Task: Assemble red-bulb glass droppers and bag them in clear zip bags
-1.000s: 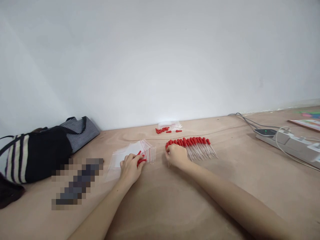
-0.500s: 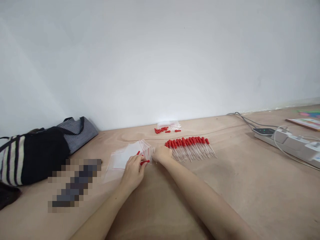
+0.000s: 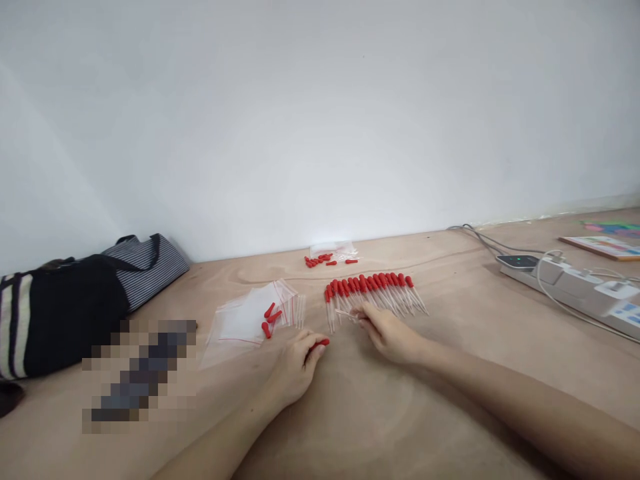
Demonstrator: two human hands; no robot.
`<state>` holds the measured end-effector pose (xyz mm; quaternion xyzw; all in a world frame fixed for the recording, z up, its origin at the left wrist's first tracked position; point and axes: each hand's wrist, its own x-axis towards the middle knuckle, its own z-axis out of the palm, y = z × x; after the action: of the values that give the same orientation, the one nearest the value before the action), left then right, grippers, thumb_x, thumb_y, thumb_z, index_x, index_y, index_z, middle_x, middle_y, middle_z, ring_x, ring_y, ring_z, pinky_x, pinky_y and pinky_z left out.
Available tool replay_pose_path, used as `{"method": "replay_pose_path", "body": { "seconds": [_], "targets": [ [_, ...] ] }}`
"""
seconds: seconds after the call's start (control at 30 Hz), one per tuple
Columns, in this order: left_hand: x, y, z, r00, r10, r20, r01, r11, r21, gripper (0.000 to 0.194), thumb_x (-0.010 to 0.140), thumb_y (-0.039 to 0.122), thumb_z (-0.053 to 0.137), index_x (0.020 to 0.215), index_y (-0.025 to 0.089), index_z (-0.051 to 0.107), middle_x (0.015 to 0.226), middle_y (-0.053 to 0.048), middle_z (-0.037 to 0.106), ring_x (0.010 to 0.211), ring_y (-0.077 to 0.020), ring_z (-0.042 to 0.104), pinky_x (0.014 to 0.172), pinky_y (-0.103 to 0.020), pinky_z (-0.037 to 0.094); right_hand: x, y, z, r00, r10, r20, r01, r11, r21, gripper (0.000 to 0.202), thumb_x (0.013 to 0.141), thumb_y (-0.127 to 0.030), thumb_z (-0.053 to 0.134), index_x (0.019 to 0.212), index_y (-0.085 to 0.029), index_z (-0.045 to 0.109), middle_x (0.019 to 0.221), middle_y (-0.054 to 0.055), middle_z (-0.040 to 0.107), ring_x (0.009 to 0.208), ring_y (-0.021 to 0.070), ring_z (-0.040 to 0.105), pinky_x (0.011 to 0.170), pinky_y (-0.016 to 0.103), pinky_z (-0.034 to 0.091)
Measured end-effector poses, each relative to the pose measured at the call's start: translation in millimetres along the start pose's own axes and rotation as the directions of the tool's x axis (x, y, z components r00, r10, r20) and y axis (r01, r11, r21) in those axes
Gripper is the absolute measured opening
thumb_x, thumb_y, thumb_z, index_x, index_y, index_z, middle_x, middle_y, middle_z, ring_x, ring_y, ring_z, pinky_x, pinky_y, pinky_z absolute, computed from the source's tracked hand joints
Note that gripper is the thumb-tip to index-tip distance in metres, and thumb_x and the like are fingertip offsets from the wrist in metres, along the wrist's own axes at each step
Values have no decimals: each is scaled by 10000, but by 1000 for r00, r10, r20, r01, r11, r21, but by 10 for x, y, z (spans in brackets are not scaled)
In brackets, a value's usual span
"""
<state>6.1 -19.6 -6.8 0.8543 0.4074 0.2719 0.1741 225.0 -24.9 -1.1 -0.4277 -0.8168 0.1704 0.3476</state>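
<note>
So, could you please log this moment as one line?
left hand: pinches red bulb | right hand: holds glass tube | dropper row: on table

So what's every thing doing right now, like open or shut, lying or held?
Left hand: pinching a red cap on the table.
Right hand: fingertips on a clear tube.
Droppers: lying in a row, red caps on.
Bags: flat, stacked, three loose caps on top.
Far bag: lying flat, caps spilled beside it.
Power strip: plugs in, light on.
</note>
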Motion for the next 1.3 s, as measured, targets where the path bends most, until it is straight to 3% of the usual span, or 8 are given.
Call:
{"method": "replay_pose_path", "body": {
  "seconds": [0.17,0.57,0.8,0.93,1.07,1.3],
  "targets": [
    [15,43,60,1000,-21,3,21,998,-65,185,821,234,421,874,192,593,837,-29,629,764,-161,574,696,-279,447,-271,33,60,999,-41,29,44,994,-96,354,801,-73,345,1107,-202,466,900,64,573,818,157,531,719,288,397],
    [13,67,80,999,-51,-17,49,990,-133,213,833,250,403,907,193,594,827,-14,656,759,-156,586,686,-258,444,-245,-55,195,997,-79,25,82,985,-153,306,819,-100,344,1064,-194,502,851,58,577,753,145,524,682,288,338],
    [3,65,89,996,-86,-17,83,988,-130,190,809,263,430,821,177,599,746,-8,642,670,-143,567,623,-241,437,-219,-84,240,999,-52,10,53,991,-121,193,849,-201,378,879,-183,567,754,25,561,686,127,497,667,277,297],
    [-9,74,85,998,-55,-21,52,993,-108,183,807,250,434,795,171,599,721,-4,627,642,-132,553,599,-230,421,-206,-72,222,995,-95,10,96,987,-126,212,835,-162,390,922,-200,580,752,21,568,683,125,482,675,281,270],
    [-18,84,92,1000,-18,0,18,997,-71,181,813,237,431,774,173,595,690,2,616,622,-125,547,584,-225,411,-203,-75,181,989,-148,23,149,959,-241,264,816,-117,373,934,-201,593,728,28,558,648,126,439,677,293,241],
    [-45,126,84,996,91,-23,-90,995,47,158,808,217,444,762,175,590,685,-7,615,642,-136,552,601,-241,413,-175,-82,187,976,-215,26,213,934,-288,234,766,-81,386,833,-179,587,727,23,572,616,116,428,659,294,208]
  ]
}}
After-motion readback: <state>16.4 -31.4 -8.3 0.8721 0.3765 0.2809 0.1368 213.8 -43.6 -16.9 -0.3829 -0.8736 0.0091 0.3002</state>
